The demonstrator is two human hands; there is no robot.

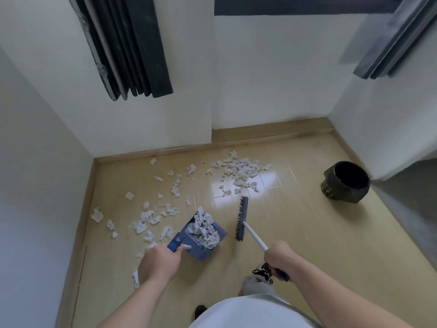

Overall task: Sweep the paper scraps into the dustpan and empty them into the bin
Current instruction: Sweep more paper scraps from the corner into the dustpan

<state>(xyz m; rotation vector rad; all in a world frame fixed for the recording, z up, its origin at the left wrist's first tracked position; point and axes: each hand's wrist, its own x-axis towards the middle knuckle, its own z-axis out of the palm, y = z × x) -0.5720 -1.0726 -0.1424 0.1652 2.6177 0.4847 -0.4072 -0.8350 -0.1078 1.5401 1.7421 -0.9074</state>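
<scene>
Loose paper scraps (151,218) lie scattered on the floor (295,233) along the left wall, and one sits just beside the person's left forearm, where a step could tread on it or kick it away. The left hand (158,263) is clenched around the short handle of the blue dustpan (182,240), which is heaped with a load of scraps (204,227) rising above its rim. That heap is the main risk. Tilting the pan forward or swinging it quickly toward the bin would likely shed light pieces back onto the floor.

Just right of the pan is the broom (241,218), its head apart from the pan, and the right hand (279,256) grasps its white handle. A careless swing of it could fan the far pile (238,171) wider.

The dark bin (346,181) stands well apart at the right, near the wall, so the loaded pan has a long carry. Its round mouth looks narrower than the pan, and a hasty tip could spill over the edge.
</scene>
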